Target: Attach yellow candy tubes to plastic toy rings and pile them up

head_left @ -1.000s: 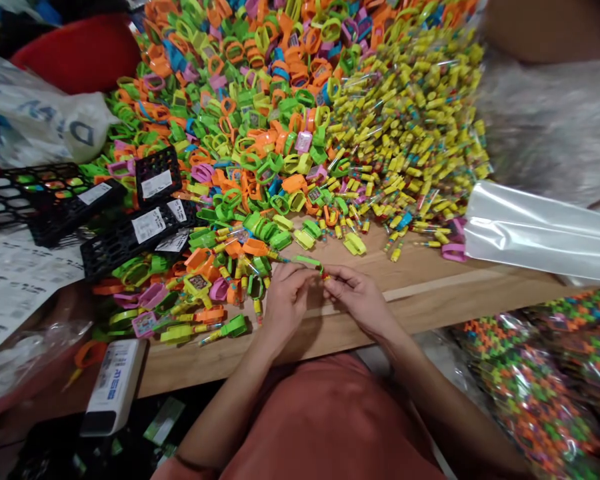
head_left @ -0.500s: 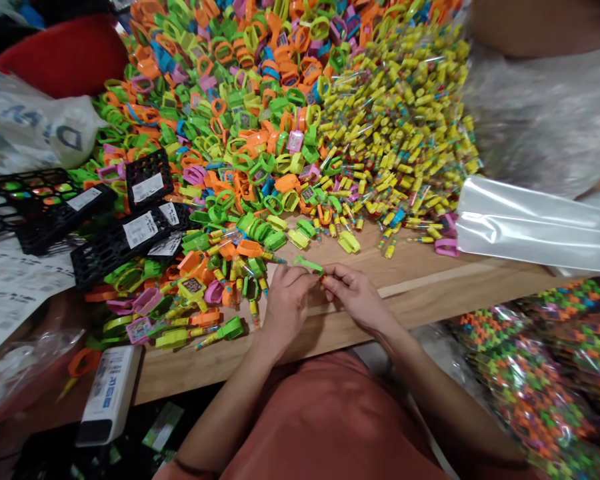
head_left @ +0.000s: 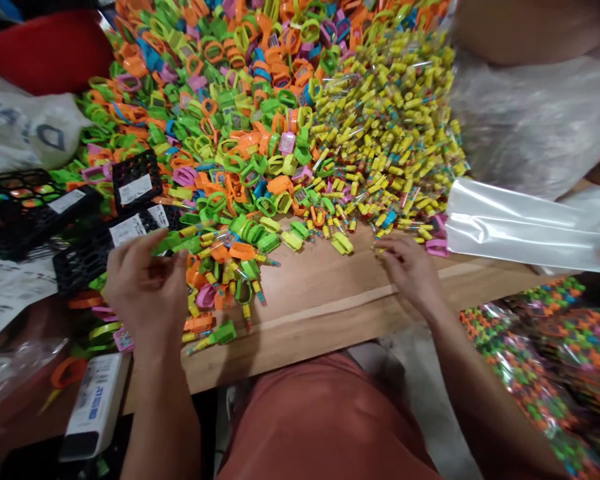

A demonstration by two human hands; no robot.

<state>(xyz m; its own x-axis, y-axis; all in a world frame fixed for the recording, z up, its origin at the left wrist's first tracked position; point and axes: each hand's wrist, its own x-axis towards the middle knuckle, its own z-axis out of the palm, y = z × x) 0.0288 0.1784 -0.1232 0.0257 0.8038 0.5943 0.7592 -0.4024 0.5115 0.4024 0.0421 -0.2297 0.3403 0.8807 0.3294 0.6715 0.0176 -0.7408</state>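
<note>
The step in hand seems to be picking pieces from the heaps, with the 2 hands working well apart. The left hand (head_left: 147, 283) is hanging over the left side of the watch-shaped plastic pieces (head_left: 240, 120), its fingers half curling; whether it is holding anything I cannot tell. The right hand (head_left: 410, 267) is resting low over the worktop (head_left: 325, 283), mostly closing, its fingertips lying just beside the near edge of the yellow-ended sticks (head_left: 395, 107); whether they are gripping a stick is not showing clearly. The next move is probably calling for a light fingertip pinch on 1 small piece per hand, without dragging its neighbours along.

As for counts, the watch-shaped pieces and the sticks are overlapping too much for counting. 1 yellow-green piece (head_left: 343, 244) is lying slightly forward of the heap. Around these, 1 red bowl (head_left: 45, 50), 1 printed white bag (head_left: 25, 127), 1 white box (head_left: 95, 400) and 1 clear plastic sleeve (head_left: 520, 227) are showing. At least 3 black trays (head_left: 135, 163) are sitting at the left, with 4 white labels (head_left: 135, 190) facing up
</note>
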